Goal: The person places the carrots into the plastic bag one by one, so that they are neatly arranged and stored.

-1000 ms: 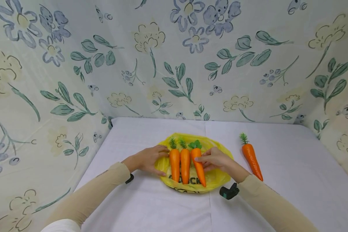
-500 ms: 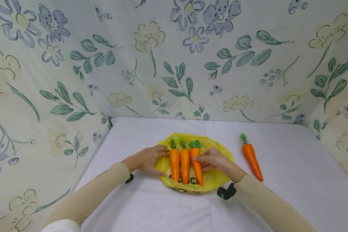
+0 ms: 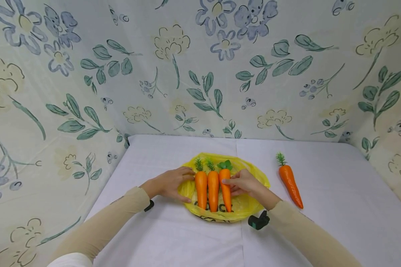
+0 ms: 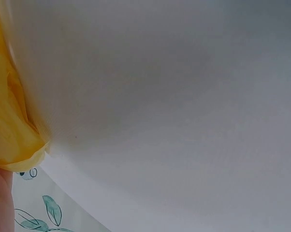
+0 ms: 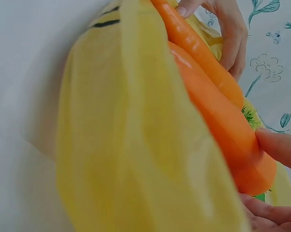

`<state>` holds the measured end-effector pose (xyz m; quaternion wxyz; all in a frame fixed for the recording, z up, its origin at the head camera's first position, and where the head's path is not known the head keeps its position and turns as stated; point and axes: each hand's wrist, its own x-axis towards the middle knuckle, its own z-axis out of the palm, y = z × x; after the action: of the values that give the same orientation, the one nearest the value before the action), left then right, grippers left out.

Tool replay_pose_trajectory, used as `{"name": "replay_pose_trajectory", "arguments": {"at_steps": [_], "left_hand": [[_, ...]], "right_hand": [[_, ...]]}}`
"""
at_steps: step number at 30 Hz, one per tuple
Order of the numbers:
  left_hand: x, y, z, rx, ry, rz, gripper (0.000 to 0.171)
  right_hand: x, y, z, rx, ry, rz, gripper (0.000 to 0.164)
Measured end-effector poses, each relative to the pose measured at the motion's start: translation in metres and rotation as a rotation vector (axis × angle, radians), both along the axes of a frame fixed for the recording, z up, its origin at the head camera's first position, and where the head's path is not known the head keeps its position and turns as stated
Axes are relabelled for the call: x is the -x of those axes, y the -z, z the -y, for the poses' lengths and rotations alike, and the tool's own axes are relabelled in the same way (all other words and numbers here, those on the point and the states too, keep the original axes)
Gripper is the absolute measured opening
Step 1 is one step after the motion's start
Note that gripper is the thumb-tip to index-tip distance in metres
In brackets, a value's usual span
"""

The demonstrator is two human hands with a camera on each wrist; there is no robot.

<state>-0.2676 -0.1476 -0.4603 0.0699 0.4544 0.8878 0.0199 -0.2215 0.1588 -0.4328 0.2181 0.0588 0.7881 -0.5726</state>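
Note:
A yellow plastic bag with black lettering lies spread on the table, mouth wide. Three orange carrots are side by side in it: a left carrot, a middle carrot and a right carrot with a leafier green top. My right hand pinches the right carrot near its top, thumb on the upper face. At the bag's left end my left hand holds the rim, thumb toward me and fingers at the far side. The left wrist view has only a bit of bag and hand.
Another carrot with a feathery green top lies on the white tablecloth, right of the bag. Floral fabric hangs behind the table and at both sides.
My right hand has shifted slightly left with the right carrot. Its tip has swung left and back, so it lies more parallel to the others. My left hand stays put.

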Motion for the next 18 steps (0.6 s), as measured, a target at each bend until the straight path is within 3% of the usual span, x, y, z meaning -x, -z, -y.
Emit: {"name": "replay_pose_trajectory", "arguments": {"at_steps": [18], "left_hand": [[0.0007,0.0006,0.0007,-0.006,0.010,-0.001,0.087]], "right_hand": [[-0.0006,0.0059,0.0037,-0.095,-0.024,-0.057,0.027]]}}
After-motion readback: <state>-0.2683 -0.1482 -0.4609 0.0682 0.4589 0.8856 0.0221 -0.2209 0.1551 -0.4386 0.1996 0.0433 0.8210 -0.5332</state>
